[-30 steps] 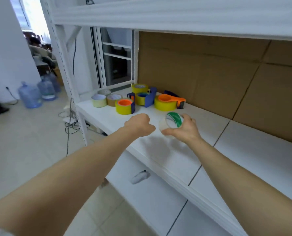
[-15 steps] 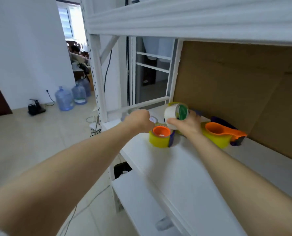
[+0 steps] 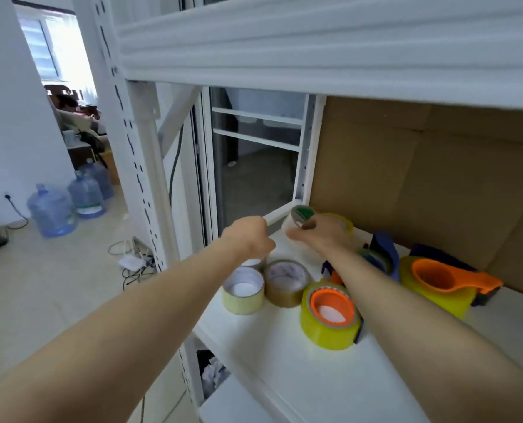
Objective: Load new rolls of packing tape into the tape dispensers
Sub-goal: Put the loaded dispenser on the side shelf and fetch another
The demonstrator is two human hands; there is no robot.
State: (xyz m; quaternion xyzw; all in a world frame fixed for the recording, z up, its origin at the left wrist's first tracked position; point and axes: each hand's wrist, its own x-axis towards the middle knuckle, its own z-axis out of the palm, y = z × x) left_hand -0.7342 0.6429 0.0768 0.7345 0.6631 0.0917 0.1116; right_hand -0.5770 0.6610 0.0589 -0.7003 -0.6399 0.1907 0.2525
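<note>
Head view looks down on a white shelf [image 3: 300,377] backed by a cardboard panel [image 3: 422,184], which stops short of the far left corner and leaves a gap there.

Toward the right, near the back edge, sits an orange dispenser [image 3: 449,279] already carrying a yellow roll. A blue dispenser [image 3: 384,251] stands just left of it, partly hidden by the right forearm. Nearer the front is a yellow roll with an orange core [image 3: 330,315], lying flat. By the left edge lie a brown roll [image 3: 286,283] and a pale roll [image 3: 244,290], touching or nearly so.

Over the far left corner, the right hand [image 3: 321,236] grips the task's new roll, a clear roll with a green-printed core [image 3: 300,218], fingers wrapped round its rim and the roll tilted on edge above the shelf. The left hand [image 3: 249,236] is beside it, curled into a fist with nothing showing inside. Motion blur hides whether it touches the roll.

Judging by this, the roll is not yet on any dispenser. It is held right at the gap and the left edge, so a slipped grip could send it off the shelf. The right forearm crosses low over the blue dispenser and the orange-cored roll, and drawing it back carelessly could knock either one.
</note>
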